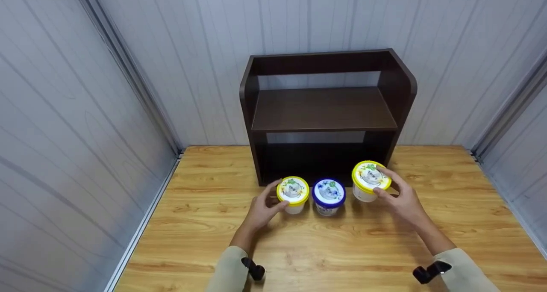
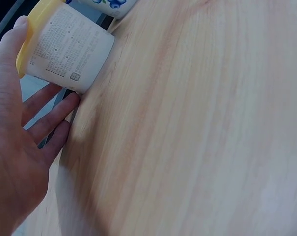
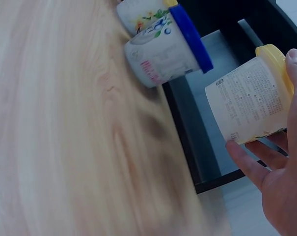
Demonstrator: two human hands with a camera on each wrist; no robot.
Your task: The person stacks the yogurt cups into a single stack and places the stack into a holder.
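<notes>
My right hand [image 1: 400, 198] grips a white tub with a yellow lid [image 1: 371, 175], thumb and fingers at its rim. It hangs above the tabletop, in front of the shelf's right side, with printed text on its wall in the right wrist view. On the left, my left hand [image 1: 264, 208] holds a second yellow-lidded tub [image 1: 293, 190], whose base meets the wood in the left wrist view [image 2: 72, 49]. Between the two stands a blue-lidded tub [image 1: 328, 192] with blueberries printed on it; neither hand touches it.
A dark brown two-tier shelf [image 1: 324, 108] stands at the back of the wood-grain table [image 1: 205, 240], right behind the tubs. Pale panelled walls [image 1: 192, 48] enclose the back and both sides.
</notes>
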